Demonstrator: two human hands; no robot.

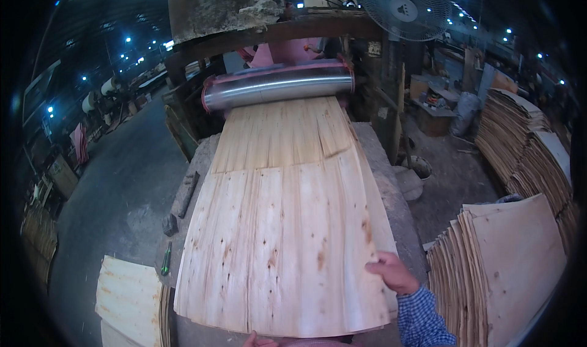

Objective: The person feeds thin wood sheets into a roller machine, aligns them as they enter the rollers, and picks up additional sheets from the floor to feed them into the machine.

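A wide, pale wood veneer sheet [287, 243] with brown knots lies over the bench in front of me. Its far end meets another veneer sheet [281, 133], which runs up to a shiny metal roller [281, 84]. My right hand [396, 272], in a blue checked sleeve, is closed on the right edge of the near sheet, thumb on top. At the middle of the near edge, my left hand [261, 341] pinches the same sheet. The picture's lower rim cuts off most of that hand.
Veneer stacks stand at right [520, 255] and lower left [131, 295]. A green-handled cutter [166, 259] and a dark bar [185, 194] lie along the bench's left side. A fan [405, 9] hangs upper right. Behind the roller is a person in pink [284, 52].
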